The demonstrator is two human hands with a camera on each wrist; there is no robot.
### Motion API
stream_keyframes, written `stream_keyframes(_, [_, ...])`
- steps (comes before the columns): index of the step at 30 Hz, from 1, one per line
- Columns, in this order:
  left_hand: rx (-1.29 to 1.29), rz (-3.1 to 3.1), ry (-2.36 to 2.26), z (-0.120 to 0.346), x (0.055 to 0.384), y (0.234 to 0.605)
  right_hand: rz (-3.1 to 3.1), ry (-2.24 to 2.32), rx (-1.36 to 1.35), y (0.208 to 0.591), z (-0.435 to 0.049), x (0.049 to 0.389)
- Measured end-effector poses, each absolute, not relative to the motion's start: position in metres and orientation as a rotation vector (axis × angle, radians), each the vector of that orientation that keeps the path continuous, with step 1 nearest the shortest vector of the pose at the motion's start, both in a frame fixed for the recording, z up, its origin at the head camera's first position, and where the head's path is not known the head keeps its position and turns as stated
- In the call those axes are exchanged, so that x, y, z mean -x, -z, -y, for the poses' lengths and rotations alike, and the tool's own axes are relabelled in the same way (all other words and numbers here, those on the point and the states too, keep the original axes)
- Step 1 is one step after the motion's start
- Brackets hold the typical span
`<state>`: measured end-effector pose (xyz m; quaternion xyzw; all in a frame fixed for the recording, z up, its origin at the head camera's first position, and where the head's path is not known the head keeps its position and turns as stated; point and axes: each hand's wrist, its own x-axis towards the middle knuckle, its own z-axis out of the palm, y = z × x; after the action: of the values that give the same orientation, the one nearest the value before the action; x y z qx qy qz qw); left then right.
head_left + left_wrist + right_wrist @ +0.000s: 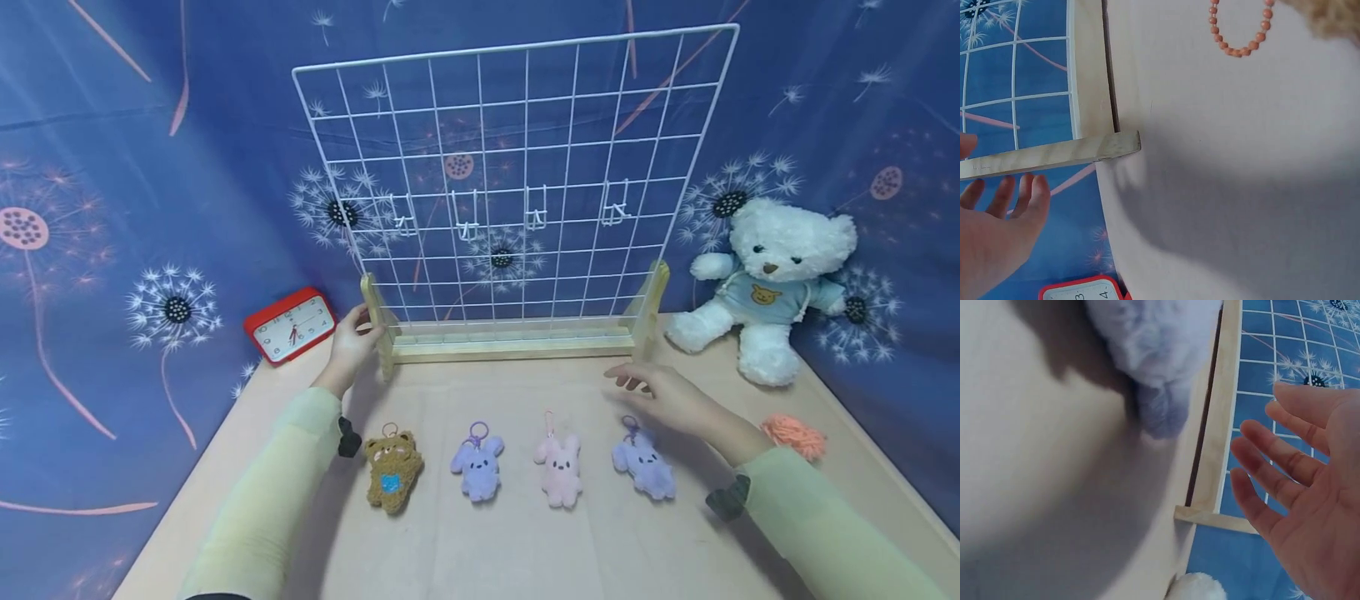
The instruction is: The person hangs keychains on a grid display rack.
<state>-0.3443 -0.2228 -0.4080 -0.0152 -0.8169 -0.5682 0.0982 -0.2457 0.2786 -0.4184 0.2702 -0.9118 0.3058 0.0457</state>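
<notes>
Watching through the head camera, I have the rack [513, 348] standing near the back edge of the table [480, 558], with four hooks [536, 219] across its grid. My left hand [351, 342] straddles the rack's left post [377, 329], thumb on one side, fingers on the other; I cannot tell whether they pinch the wood. The clock [292, 327] sits tilted at the back left corner, just beside that hand, crowding its outer side. My right hand [663, 393] hovers near the right post [649, 312], fingers apart, holding nothing. In front of the rack, in a row, lie the brown bear [392, 471], a purple toy [478, 469], the pink toy [560, 472] and a second purple toy [647, 468], that last one close to my right hand. The yarn [795, 436] lies toward the right edge, right beside my right wrist, hemming it in. The white bear [780, 258] sits at the back right corner, beyond the right post, against the blue cloth [911, 275].
</notes>
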Motion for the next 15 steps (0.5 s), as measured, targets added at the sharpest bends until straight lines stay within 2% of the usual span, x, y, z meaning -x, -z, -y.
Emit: stream_keyframes(15, [0.002, 2.457, 1.840, 0.230, 0.347, 0.409, 2.964, -1.105, -0.806, 0.438, -0.294, 0.248])
